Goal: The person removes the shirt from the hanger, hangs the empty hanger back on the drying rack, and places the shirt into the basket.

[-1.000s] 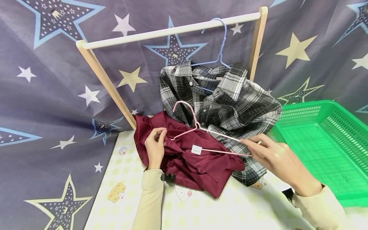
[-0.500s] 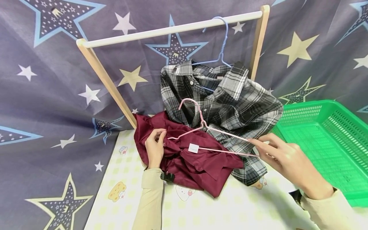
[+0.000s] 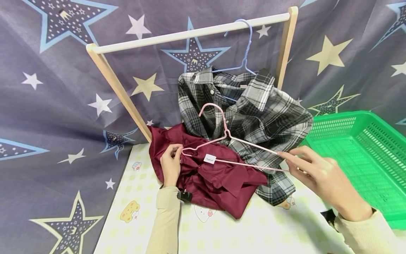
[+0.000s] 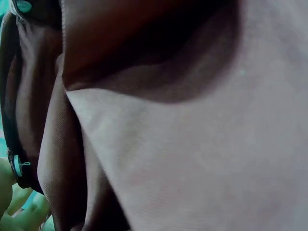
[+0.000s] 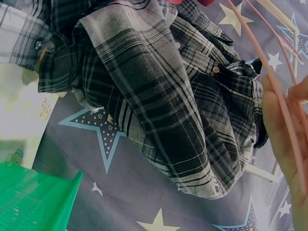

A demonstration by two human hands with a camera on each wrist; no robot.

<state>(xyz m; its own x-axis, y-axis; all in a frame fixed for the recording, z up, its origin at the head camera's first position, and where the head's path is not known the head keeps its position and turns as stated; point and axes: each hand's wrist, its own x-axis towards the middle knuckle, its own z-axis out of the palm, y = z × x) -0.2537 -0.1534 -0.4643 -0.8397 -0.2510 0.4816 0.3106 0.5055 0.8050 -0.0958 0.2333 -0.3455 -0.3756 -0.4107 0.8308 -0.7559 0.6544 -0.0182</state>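
A star-print curtain (image 3: pixel 73 130) is hanging behind a wooden clothes rack (image 3: pixel 190 34); a green plastic basket (image 3: pixel 355 155) is sitting to its right. A plaid shirt (image 3: pixel 272 116), on 1 blue hanger (image 3: pixel 246 53), is bunching behind a crumpled maroon shirt (image 3: pixel 222 176) on the patterned tablecloth (image 3: pixel 222 234). 1 pink hanger (image 3: pixel 253 145) is slanting over both shirts. Of 2 hands, the left hand (image 3: pixel 171 165) is pinching maroon fabric; the right hand (image 3: pixel 321 178) is gripping the pink hanger's right end.

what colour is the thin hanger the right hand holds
The thin hanger is pink, clearest in the head view.

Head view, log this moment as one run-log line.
left hand: pinches maroon garment; right hand: grips pink hanger; plaid shirt: on blue hanger
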